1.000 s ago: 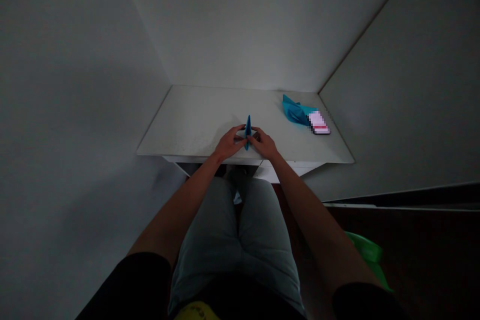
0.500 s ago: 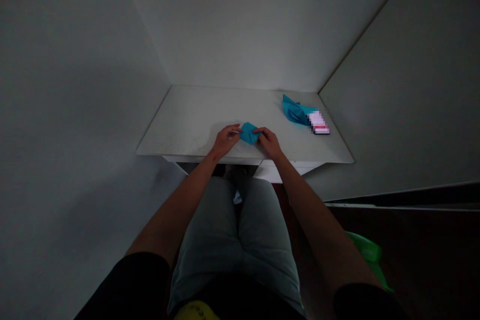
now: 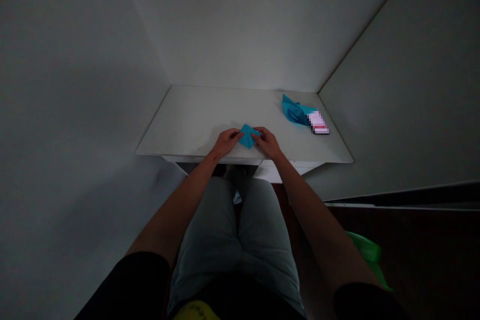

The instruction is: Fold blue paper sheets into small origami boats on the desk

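Paper (image 3: 247, 136), blue and folded small, sits in the head view between the two hands, over the near part of the white table (image 3: 198, 110); one corner points toward the wall side and another toward the body; whether its underside touches the table or is slightly raised cannot be told.

Left hand (image 3: 226, 142): fingers and thumb closed on the left corner; right hand (image 3: 267, 142): fingers and thumb closed on the right side, thumb over the face of the paper. The hands are close together but apart, joined only through the paper; the two-sided hold probably serves to steady the small piece and leave its middle visible between the thumbs. Finger placement beneath the paper is hidden. Both forearms come in from the near side, one to each side of the legs (image 3: 262, 210); this likely lets both hands work evenly in front of the body.

Blue sheet (image 3: 295, 112): loosely creased, near the far right part of the table; phone (image 3: 318, 123): screen lit and blurred out, lying against or over the sheet's right end, perhaps set there to remain in sight beside the work. Green plastic object (image 3: 365, 247): low at the right, partly behind the right forearm; its kind cannot be told.
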Demonstrator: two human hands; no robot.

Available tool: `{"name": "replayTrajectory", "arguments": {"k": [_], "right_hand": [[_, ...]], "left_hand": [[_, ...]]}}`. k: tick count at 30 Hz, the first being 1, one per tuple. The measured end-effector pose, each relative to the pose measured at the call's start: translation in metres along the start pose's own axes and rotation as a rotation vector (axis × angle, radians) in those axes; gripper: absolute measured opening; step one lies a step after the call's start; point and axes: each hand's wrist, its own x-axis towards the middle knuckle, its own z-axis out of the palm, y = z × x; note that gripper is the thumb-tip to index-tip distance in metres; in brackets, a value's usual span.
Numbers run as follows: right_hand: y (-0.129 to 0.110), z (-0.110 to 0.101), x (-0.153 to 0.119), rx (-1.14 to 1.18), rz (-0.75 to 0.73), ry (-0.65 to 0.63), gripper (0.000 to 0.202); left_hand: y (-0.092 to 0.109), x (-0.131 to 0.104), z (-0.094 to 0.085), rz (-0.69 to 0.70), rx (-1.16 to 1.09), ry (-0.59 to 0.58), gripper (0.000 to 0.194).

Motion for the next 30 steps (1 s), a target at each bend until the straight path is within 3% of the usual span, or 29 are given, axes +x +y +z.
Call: {"name": "replayTrajectory", "arguments": {"k": [5,12,18,23,30], "right_hand": [[-0.001,-0.001,0.001,-0.019,-0.010,0.024,0.050],[-0.003,-0.001,0.001,-0.001,-0.003,0.066,0.053],[-0.003,0.001,0.001,0.048,-0.032,0.105,0.052],[-0.003,-0.002,0.001,0.071,-0.044,0.176,0.051],[-0.001,-0.004,0.004,0.173,-0.038,0.308,0.053]], "left_hand": [[0.001,0.000,-0.001,0.011,0.007,0.010,0.032],[-0.010,0.003,0.001,0.065,-0.090,0.067,0.041],[-0.009,0.004,-0.001,0.145,-0.088,0.118,0.027],[-0.008,0.004,-0.002,0.110,-0.146,0.192,0.027],[-0.015,0.007,-0.001,-0.070,-0.349,0.339,0.039]]}}
